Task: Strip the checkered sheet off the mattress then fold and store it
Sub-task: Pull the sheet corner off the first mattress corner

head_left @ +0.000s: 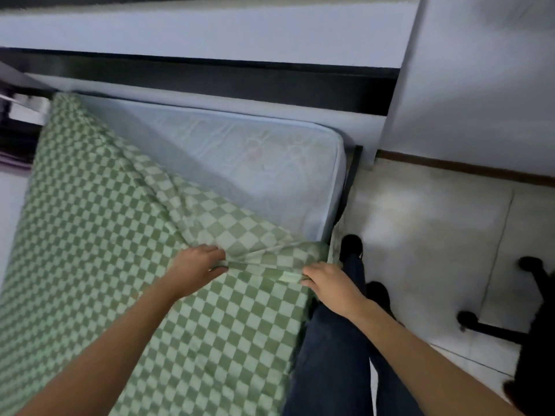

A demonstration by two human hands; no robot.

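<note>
The green and white checkered sheet (99,223) covers the left and near part of the mattress (258,163). Its far right corner is peeled back, so the pale blue mattress top lies bare there. The peeled edge is bunched into a ridge in front of me. My left hand (195,270) grips that ridge at its left end. My right hand (327,283) pinches the same bunched edge at the mattress's right side.
A dark bed frame (353,175) borders the mattress on the right, with a white wall and black band behind. My legs in dark trousers (339,340) stand on the pale tiled floor (426,235). The black base of a swivel chair (516,310) is at the right.
</note>
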